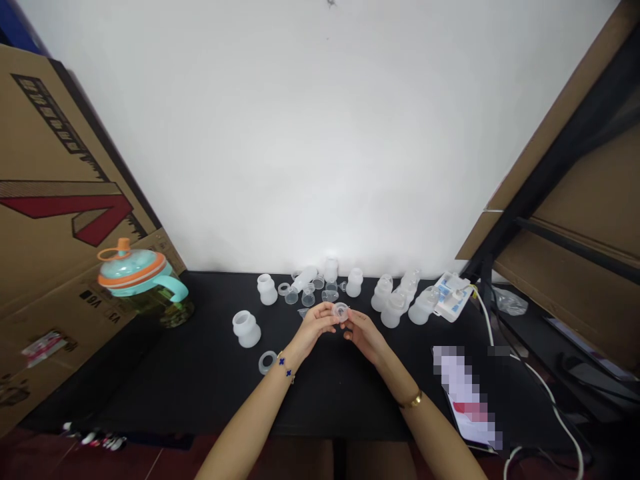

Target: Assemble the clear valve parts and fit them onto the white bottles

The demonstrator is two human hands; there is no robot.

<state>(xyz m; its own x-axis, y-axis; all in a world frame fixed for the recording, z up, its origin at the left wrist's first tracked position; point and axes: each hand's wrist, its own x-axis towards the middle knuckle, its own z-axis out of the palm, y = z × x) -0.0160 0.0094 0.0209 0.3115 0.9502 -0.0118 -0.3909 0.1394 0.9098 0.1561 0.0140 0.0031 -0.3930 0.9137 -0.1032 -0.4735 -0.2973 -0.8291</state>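
Note:
My left hand [316, 325] and my right hand [364, 333] meet over the middle of the black table, both closed on a translucent bottle ring [341, 311]. What sits inside the ring is too small to tell. Left of my left wrist lies a loose ring [268, 362], with an open-necked white bottle [247, 329] behind it. Beyond my hands are clear domed caps [309, 295], another white bottle [267, 290] and one more bottle [355, 283]. Several bottles with clear domed tops [394, 309] stand grouped to the right.
A large teal jug [145, 280] with an orange-trimmed lid stands at the left beside a cardboard box [60, 200]. On the right are a white power strip [453, 298], its cable [487, 320] and a phone [467, 400]. A white wall [320, 147] rises behind the table [200, 387].

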